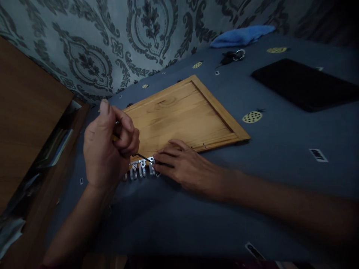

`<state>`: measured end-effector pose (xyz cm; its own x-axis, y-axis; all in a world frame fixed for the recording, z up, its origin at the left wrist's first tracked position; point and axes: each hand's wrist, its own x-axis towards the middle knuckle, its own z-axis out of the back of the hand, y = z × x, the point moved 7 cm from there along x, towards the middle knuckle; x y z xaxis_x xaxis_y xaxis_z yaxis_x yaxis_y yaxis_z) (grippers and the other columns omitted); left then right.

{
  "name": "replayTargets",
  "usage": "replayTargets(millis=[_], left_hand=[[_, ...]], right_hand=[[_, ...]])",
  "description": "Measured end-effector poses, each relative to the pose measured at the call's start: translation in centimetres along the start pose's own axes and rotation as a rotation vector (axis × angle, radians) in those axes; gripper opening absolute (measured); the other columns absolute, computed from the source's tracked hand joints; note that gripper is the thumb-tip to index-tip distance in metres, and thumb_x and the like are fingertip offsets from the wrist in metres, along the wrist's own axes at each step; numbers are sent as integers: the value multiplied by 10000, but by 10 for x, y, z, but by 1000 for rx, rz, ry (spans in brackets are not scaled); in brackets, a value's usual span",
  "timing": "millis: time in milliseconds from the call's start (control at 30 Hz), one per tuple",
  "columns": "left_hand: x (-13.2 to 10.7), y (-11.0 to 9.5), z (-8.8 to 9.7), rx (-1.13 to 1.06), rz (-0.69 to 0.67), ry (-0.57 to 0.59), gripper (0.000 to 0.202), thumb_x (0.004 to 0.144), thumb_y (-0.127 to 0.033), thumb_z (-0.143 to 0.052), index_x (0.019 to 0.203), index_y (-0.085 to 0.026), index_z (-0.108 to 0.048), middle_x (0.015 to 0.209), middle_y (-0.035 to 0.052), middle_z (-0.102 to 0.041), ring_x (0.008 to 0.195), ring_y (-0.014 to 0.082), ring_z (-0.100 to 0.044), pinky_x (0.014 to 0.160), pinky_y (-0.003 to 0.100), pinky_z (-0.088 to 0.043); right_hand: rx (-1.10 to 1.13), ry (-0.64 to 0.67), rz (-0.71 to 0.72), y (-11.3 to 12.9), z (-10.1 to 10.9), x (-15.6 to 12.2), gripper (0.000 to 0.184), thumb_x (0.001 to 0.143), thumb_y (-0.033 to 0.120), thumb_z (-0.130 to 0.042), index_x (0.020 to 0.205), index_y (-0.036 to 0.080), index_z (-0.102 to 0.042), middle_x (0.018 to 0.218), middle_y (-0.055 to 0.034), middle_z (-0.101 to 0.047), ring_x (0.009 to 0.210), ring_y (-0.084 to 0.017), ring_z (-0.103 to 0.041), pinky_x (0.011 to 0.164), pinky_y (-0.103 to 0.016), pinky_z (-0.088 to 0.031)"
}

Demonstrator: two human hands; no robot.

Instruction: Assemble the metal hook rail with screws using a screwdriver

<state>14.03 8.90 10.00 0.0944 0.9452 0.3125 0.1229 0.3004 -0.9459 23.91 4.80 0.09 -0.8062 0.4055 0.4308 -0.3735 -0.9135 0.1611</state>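
My left hand (110, 147) is closed around the handle of a screwdriver (144, 157). Its thin dark shaft slants down to the right and ends at the metal hook rail (143, 163). Several curved silver hooks hang from that rail along the near edge of a framed wooden panel (179, 112), which lies on the bed. My right hand (187, 164) rests with fingers stretched out over the panel's near edge, fingertips touching or just beside the rail's right end. The fingers hide that end and the screwdriver's tip. Most of the screwdriver's handle is hidden in my left fist.
A blue-grey sheet (275, 149) with pineapple prints lies under everything. A black flat object (305, 84) lies at the right, a blue cloth (242, 36) and a dark item with a metal ring (232, 56) at the back. Wooden furniture (30, 112) borders the left.
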Motion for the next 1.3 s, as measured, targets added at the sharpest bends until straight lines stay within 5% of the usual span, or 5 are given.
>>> replayTargets(millis=[567,767,1100,1300], left_hand=[[-3,2,-1,32,15,-49,379,956,-412,-736,658,-185,-678,480,-85,-259,424,66,-188,388,185,-234],[-5,1,-3,62,32,-6,334,873,-435,-826,686,-188,-700,498,-80,-301,455,75,-288,427,186,-347],[-11,-3,0,215,84,55,294,937,-422,-759,753,-200,-698,597,-45,-436,553,106,-420,601,239,-584],[-9,0,-3,139,94,34,300,898,-387,-798,717,-187,-667,564,-57,-377,512,89,-364,463,180,-427]], right_hand=[[35,14,-1,0,0,0,212,1019,108,-537,1145,141,-704,1190,-107,-728,1152,-288,-601,1090,-509,-379],[17,27,-1,0,0,-1,219,1023,123,-516,1147,159,-694,1202,-105,-715,1166,-288,-587,1098,-511,-366],[34,27,2,0,0,-1,227,1052,154,-489,1152,157,-692,1200,-97,-714,1152,-280,-580,1081,-494,-373],[32,7,6,0,-1,-2,222,1044,156,-509,1168,154,-692,1219,-104,-712,1162,-283,-581,1113,-511,-351]])
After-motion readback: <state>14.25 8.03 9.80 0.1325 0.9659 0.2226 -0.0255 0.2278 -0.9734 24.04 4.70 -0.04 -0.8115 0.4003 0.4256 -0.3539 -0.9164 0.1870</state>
